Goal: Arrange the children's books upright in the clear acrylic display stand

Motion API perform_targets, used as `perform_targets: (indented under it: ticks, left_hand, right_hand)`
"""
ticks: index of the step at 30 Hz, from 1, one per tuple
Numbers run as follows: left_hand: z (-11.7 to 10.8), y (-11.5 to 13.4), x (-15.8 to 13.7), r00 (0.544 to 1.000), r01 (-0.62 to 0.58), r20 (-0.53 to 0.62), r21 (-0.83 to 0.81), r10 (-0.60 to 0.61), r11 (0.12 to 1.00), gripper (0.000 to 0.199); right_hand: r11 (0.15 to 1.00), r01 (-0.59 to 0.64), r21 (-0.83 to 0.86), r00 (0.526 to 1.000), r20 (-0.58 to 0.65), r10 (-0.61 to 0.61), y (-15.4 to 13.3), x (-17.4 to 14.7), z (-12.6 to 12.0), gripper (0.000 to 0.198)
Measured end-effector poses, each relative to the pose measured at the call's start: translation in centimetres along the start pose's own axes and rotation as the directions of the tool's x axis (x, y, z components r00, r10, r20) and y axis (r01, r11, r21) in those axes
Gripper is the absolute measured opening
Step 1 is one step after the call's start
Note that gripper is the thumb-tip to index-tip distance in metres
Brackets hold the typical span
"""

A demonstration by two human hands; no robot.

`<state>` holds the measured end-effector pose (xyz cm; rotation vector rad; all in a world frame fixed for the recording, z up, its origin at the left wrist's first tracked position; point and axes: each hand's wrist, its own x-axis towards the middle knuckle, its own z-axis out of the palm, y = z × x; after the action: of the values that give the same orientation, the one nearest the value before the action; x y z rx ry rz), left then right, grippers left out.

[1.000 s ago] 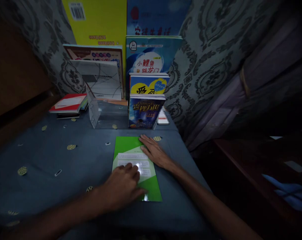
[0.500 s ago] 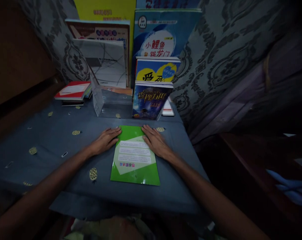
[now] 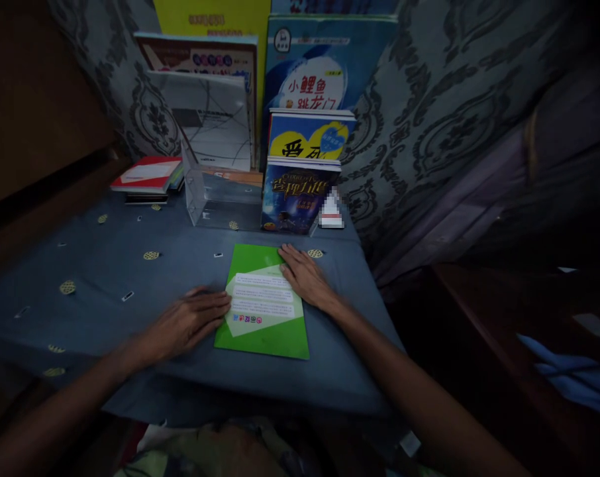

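A thin green book (image 3: 265, 341) with a pale panel of printed text lies flat on the cloth-covered table, its lettering upside down to me. My left hand (image 3: 193, 319) rests at the book's left edge with fingers stretched out, the tips touching or just beside it. On the upper right edge lies my right hand (image 3: 304, 277), fingers extended flat over the cover. Neither hand grasps anything. Behind the book stands a clear stepped rack (image 3: 225, 205), its right side filled with upright books, among them a dark blue one (image 3: 297, 199) in front.
A small stack with a red book (image 3: 148, 173) on top lies left of the rack. A white-and-grey booklet (image 3: 210, 119) leans in the rack's left side. Patterned curtain (image 3: 439, 112) hangs behind. At the right, a dark red surface (image 3: 459, 298) holds a blue cloth (image 3: 568, 377).
My left hand has slid from the book's upper left corner down along its left edge, towards me. The right hand stays at the upper right edge. My view has shifted slightly.
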<state>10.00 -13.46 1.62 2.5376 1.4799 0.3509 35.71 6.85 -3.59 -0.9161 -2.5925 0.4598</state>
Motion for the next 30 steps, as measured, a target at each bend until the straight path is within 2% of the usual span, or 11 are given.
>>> perform_targets:
  ticks: [4, 8, 12, 15, 18, 24, 30]
  left_hand:
    - [0.7, -0.7, 2.6, 0.999, -0.011, -0.051, 0.042, 0.014, 0.999, 0.040]
    - [1.6, -1.7, 8.0, 0.999, -0.029, -0.029, 0.081, 0.032, 0.996, 0.046]
    - [2.3, -2.2, 13.9, 0.999, -0.049, 0.015, 0.089, 0.048, 0.995, 0.046]
    - [2.9, -1.4, 16.1, 0.996, -0.087, 0.001, 0.076, 0.088, 0.993, 0.044]
    - [3.4, 0.4, 15.6, 0.980, -0.196, -0.008, 0.022, 0.197, 0.980, 0.042]
    - [3.6, 4.7, 10.9, 0.929, -0.366, 0.012, -0.117, 0.369, 0.923, 0.041]
    - [3.0, 6.2, 8.7, 0.902, -0.404, 0.061, -0.232, 0.428, 0.885, 0.041]
  right_hand:
    - [0.996, 0.022, 0.083, 0.999, 0.025, -0.024, 0.6, 0.1, -0.5, 0.054]
    - [0.968, -0.017, 0.249, 0.999, 0.047, 0.006, 1.1, 0.3, -1.6, 0.059]
    - [0.898, -0.097, 0.429, 0.995, 0.062, 0.078, 1.2, 0.5, -2.3, 0.067]
    - [0.857, -0.125, 0.500, 0.992, 0.063, 0.108, 1.0, 0.5, -2.5, 0.070]
    - [0.850, -0.119, 0.514, 0.993, 0.056, 0.104, 1.0, 0.5, -2.3, 0.072]
    - [0.919, -0.077, 0.386, 0.997, 0.049, 0.063, 0.9, 0.5, -2.1, 0.069]
    - [0.981, -0.064, 0.184, 0.996, 0.075, 0.051, 0.5, 0.4, -1.5, 0.062]
